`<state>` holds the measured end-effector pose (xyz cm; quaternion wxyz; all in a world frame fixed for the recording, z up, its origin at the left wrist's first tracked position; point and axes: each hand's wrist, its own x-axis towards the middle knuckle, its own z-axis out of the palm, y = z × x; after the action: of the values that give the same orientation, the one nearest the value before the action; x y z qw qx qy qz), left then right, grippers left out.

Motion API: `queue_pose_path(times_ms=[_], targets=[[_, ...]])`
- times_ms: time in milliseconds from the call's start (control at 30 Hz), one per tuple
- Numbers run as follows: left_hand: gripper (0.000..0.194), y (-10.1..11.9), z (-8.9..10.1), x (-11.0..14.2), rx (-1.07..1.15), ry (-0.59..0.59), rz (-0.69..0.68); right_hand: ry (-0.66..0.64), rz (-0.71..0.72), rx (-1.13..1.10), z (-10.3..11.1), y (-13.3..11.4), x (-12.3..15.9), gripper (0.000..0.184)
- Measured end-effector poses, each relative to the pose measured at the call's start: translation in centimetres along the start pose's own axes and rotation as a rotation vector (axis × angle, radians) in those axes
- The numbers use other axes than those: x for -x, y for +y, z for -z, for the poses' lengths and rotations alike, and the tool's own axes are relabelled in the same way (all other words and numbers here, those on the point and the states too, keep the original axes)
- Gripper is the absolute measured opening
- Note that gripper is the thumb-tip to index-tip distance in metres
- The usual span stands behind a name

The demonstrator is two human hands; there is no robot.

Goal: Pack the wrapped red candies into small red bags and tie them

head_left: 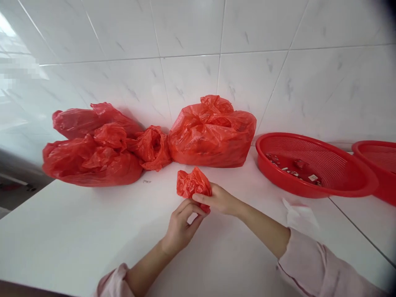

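A small crumpled red plastic bag (192, 183) is held up over the white table in front of me. My right hand (218, 199) is closed round its right side, with the thumb across the front. My left hand (183, 225) pinches the bag's lower end between thumb and fingers. Whatever the bag contains, if anything, cannot be made out. Just behind it stands a large, full red plastic bag (213, 138) with its top bunched up.
More red bags (93, 161) lie piled at the left, beside a smaller crumpled one (154, 148). A red plastic basket (318, 165) with small items stands at the right, and a second red basket (379, 165) beyond. A white tissue-like piece (301, 216) lies near my right forearm. Tiled wall behind.
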<state>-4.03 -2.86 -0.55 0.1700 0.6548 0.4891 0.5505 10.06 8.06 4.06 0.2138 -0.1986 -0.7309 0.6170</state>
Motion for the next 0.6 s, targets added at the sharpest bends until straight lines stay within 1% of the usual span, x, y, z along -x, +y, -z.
queue_pose_path(times_ms=[33, 67, 133, 167, 200, 267, 300, 367, 400, 433, 500, 533, 567, 600], targets=[[0.007, 0.4, -0.5, 0.0, 0.056, 0.036, 0.052, -0.039, -0.03, -0.058, 0.2, 0.2, 1.1, 0.042], [0.007, 0.9, -0.8, -0.1, 0.103, 0.069, 0.098, -0.054, -0.056, -0.107, 0.5, 0.3, 2.2, 0.051], [0.007, 1.8, -0.9, -1.0, 0.267, 0.13, 0.205, -0.013, -0.085, -0.141, 1.1, 0.5, 4.6, 0.073], [0.006, 2.3, -0.9, -1.6, 0.398, 0.157, 0.274, 0.021, -0.098, -0.123, 1.3, 0.6, 5.7, 0.072], [0.007, 2.8, -0.9, -2.1, 0.55, 0.184, 0.351, 0.052, -0.114, -0.09, 1.4, 0.7, 6.7, 0.06], [0.017, 3.8, -1.0, -3.1, 0.839, 0.248, 0.503, 0.109, -0.137, -0.011, 1.7, 0.7, 8.6, 0.023], [0.022, 4.2, -1.1, -3.4, 0.938, 0.282, 0.568, 0.145, -0.143, 0.029, 1.8, 0.6, 9.3, 0.016], [0.031, 4.9, -1.5, -3.8, 1.031, 0.348, 0.654, 0.241, -0.117, 0.116, 2.0, 0.3, 10.5, 0.019], [0.036, 5.1, -1.7, -3.8, 1.062, 0.375, 0.693, 0.29, -0.069, 0.168, 2.0, 0.1, 10.9, 0.021], [0.04, 5.3, -2.0, -3.8, 1.089, 0.386, 0.732, 0.332, -0.008, 0.222, 1.9, 0.0, 11.2, 0.029], [0.043, 5.5, -2.7, -3.6, 1.12, 0.367, 0.785, 0.38, 0.086, 0.303, 1.4, 0.2, 11.3, 0.051], [0.041, 5.5, -3.1, -3.5, 1.125, 0.352, 0.797, 0.388, 0.094, 0.31, 1.1, 0.6, 11.2, 0.053], [0.037, 5.5, -3.4, -3.4, 1.12, 0.339, 0.807, 0.387, 0.067, 0.289, 0.9, 1.0, 11.1, 0.045], [0.033, 5.4, -3.7, -3.3, 1.102, 0.339, 0.807, 0.388, 0.019, 0.25, 0.9, 1.5, 11.0, 0.032]])
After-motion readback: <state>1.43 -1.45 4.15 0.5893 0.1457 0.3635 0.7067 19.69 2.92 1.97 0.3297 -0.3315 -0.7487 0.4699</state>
